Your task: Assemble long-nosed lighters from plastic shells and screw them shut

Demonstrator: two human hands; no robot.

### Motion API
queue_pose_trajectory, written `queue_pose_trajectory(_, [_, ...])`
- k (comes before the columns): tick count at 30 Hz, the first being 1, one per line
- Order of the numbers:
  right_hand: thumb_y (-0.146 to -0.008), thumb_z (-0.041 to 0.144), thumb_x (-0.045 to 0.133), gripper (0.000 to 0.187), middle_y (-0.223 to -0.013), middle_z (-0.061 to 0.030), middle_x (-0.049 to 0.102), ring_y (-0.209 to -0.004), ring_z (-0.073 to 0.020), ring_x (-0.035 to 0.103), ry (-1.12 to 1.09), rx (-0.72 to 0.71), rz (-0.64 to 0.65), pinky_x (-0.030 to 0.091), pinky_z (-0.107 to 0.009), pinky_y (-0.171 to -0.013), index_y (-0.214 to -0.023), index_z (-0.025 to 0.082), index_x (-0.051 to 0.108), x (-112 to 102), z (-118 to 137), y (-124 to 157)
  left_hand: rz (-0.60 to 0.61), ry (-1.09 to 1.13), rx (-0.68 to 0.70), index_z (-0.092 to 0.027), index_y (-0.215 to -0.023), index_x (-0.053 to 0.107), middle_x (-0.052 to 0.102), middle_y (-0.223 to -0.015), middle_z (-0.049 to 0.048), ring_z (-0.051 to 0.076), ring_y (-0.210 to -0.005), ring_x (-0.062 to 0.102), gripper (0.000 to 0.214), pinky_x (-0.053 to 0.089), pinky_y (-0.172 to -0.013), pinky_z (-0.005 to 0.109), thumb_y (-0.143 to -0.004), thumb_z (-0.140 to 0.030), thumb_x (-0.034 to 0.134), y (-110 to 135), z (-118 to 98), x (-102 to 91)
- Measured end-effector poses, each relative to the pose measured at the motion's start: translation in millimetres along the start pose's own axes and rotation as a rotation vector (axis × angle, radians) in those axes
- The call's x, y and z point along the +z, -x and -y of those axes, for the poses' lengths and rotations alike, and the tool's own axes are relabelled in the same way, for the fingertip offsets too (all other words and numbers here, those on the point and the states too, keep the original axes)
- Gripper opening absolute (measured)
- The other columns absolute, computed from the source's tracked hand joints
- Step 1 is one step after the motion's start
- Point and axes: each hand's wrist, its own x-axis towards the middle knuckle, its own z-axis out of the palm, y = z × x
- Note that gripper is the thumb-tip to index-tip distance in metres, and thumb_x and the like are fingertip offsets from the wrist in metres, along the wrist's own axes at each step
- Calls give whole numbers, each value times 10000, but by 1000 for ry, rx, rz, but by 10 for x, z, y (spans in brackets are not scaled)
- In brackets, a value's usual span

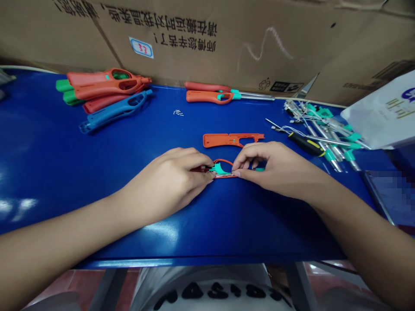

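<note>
An orange lighter shell half (223, 176) lies on the blue table between my hands, with a teal trigger (221, 169) and a pale wire inside it. My left hand (175, 177) grips its handle end, thumb and fingertips close to the trigger. At the other end my right hand (266, 166) pinches the shell's edge or the wire; its fingertips hide which. Some teal plastic shows beyond the right fingers. Just behind my hands rests a second orange shell half (220, 140), its hollow side up.
Orange, blue and green shells (103, 86) are stacked at the back left. Two assembled long lighters (210, 96) lie by the cardboard box (227, 52). Small screws (178, 113) sit nearby. On the right are metal-tube lighter parts (327, 129), a screwdriver (306, 144) and a white bag (382, 112).
</note>
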Motion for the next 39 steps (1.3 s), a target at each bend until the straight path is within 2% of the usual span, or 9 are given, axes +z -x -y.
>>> queue_pose_trajectory(5, [-858, 147, 658, 109, -856, 3, 722, -770, -139, 647, 94, -148, -15, 498, -283, -731, -809, 212, 730, -7, -16, 53, -7, 10, 10, -194, -1056, 785, 729, -1095, 69, 216, -942, 670, 228, 503, -810, 352, -1013, -236, 565, -13, 0, 11])
queue_pose_trajectory(10, [-947, 154, 574, 161, -886, -24, 695, -858, -189, 630, 401, -360, 11, 463, -347, -783, -850, 199, 694, -13, -12, 106, -5, 37, 13, -193, -1052, 786, 728, -1077, 72, 213, -939, 669, 233, 511, -809, 347, -1017, -237, 560, -14, 8, 12])
queue_pose_trajectory(13, [-981, 185, 545, 179, -955, -45, 707, -922, -208, 642, 387, -442, -104, 475, -367, -856, -895, 205, 701, -38, -71, 75, -16, 62, 22, -179, -1064, 780, 737, -1073, 75, 213, -949, 676, 223, 524, -818, 342, -1013, -230, 569, -8, 15, 11])
queue_pose_trajectory(16, [-964, 170, 561, 146, -1069, -82, 702, -991, -236, 635, 380, -456, -323, 480, -410, -926, -974, 202, 702, -100, -213, -4, -33, 73, 34, -170, -1080, 775, 746, -1092, 79, 219, -970, 686, 208, 541, -838, 350, -1003, -221, 588, -4, 28, 15])
queue_pose_trajectory(20, [-901, 197, 657, 159, -1172, -100, 660, -1078, -269, 619, 432, -401, -283, 477, -472, -994, -1055, 219, 690, -170, -408, -99, -46, 67, 49, -172, -1089, 769, 754, -1098, 80, 228, -980, 697, 201, 561, -845, 368, -998, -216, 596, 6, 45, 26])
queue_pose_trajectory(27, [-911, 210, 664, 37, -976, -78, 692, -879, -223, 659, 363, -419, -390, 534, -395, -802, -876, 208, 676, -171, -395, -110, -142, 60, 44, -159, -1101, 759, 767, -1115, 74, 217, -990, 726, 183, 594, -881, 366, -962, -217, 656, 23, 28, -14])
queue_pose_trajectory(32, [-925, 255, 665, 75, -843, -32, 729, -753, -189, 673, 178, -331, -602, 553, -347, -691, -872, 235, 714, -129, -177, 12, -305, -41, 29, -151, -1223, 700, 735, -1211, 117, 250, -1123, 689, 309, 566, -983, 403, -924, -230, 709, -19, 38, -165])
queue_pose_trajectory(35, [-902, 297, 695, 110, -772, -7, 734, -646, -161, 694, -171, -194, -493, 589, -313, -618, -817, 234, 726, -54, -47, 67, -289, -97, 51, -169, -1276, 666, 696, -1305, 134, 297, -1216, 645, 376, 538, -1028, 472, -924, -289, 720, -22, 62, -219])
queue_pose_trajectory(39, [-918, 327, 675, 134, -794, -13, 744, -595, -150, 705, -452, -69, -291, 610, -303, -587, -932, 215, 746, 58, 16, 69, -200, -53, 96, -156, -1197, 687, 746, -1163, 101, 239, -1046, 704, 275, 582, -920, 384, -957, -290, 675, 1, 99, -243])
